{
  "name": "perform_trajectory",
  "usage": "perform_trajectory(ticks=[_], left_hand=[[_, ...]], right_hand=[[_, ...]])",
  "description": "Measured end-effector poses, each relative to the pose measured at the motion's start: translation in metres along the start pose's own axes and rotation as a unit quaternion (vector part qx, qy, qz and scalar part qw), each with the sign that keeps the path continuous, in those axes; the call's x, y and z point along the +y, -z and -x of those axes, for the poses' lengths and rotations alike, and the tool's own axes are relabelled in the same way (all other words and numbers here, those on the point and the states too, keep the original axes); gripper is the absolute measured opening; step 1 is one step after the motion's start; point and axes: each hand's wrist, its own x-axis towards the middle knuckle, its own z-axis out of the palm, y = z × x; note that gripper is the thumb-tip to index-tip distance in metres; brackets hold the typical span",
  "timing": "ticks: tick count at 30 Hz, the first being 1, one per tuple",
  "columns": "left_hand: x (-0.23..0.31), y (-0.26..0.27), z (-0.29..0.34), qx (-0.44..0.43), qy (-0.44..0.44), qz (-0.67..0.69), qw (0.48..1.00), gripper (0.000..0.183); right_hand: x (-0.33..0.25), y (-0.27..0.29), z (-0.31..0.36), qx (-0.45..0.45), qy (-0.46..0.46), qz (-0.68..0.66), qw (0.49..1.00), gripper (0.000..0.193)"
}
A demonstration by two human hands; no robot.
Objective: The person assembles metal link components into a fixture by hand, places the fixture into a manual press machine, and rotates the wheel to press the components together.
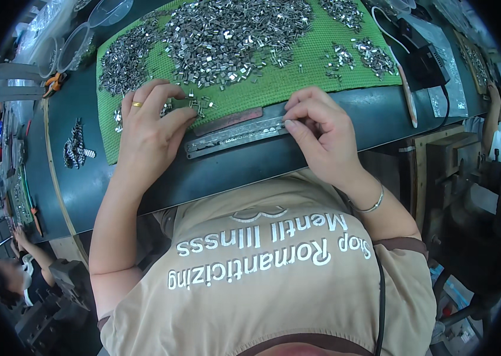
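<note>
My left hand [148,127], with a gold ring on one finger, reaches over the green mat. Its fingers are bent, and a gap shows between thumb and forefinger beside a few loose U-shaped metal clips [203,104]. A long narrow metal bar [235,137] with a row of small shiny pieces along it lies at the mat's near edge. At the bar's right end, my right hand [324,127] has thumb and forefinger closed together; whatever is between them is hidden. A reddish-brown flat strip [228,121] rests against the bar's far side.
Large heaps of small metal clips [227,41] cover the green mat [274,89]. A dark chain-like bundle [76,145] lies at left, near orange-handled pliers [53,84]. At right are a black adapter [428,65] with cables and a slim tool [407,98]. Other people work at both sides.
</note>
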Motion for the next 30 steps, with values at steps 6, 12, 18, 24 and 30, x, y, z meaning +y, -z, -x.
perform_trajectory(ticks=[6,12,18,24,30], left_hand=[[0.001,-0.002,-0.001,-0.017,0.052,0.073,0.996,0.012],[0.0,0.002,0.008,0.023,0.072,0.059,0.995,0.014],[0.015,0.003,0.02,0.105,0.14,0.211,0.962,0.019],[0.029,0.006,0.035,0.123,0.178,0.242,0.946,0.01],[0.036,0.003,0.036,0.125,0.189,0.283,0.932,0.009]], right_hand=[[0.0,-0.002,0.002,0.018,0.07,0.077,0.994,0.006],[-0.006,0.003,0.001,-0.013,0.039,0.07,0.997,0.007],[-0.009,0.008,-0.008,-0.097,-0.066,0.005,0.993,0.011],[-0.02,-0.014,-0.05,-0.198,0.119,0.176,0.957,0.013],[-0.015,-0.047,-0.086,-0.202,0.254,0.36,0.874,0.01]])
